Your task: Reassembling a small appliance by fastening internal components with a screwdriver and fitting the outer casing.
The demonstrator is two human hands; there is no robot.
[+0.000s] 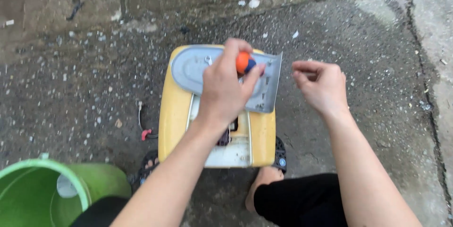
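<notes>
Left hand [225, 89] holds screwdriver [245, 62] seemingly upright, tip down on grey cover [196, 69].

Green bucket [71, 180] lower left, red-tipped wire [144, 130] on concrete.

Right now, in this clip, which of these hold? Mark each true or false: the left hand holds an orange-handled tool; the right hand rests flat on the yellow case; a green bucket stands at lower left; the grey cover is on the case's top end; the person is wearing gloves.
1. The left hand holds an orange-handled tool: true.
2. The right hand rests flat on the yellow case: false; it is beside the case, fingertips pinched together.
3. A green bucket stands at lower left: true.
4. The grey cover lies on the case's far end: true.
5. The person wears gloves: false; both hands are bare.
</notes>
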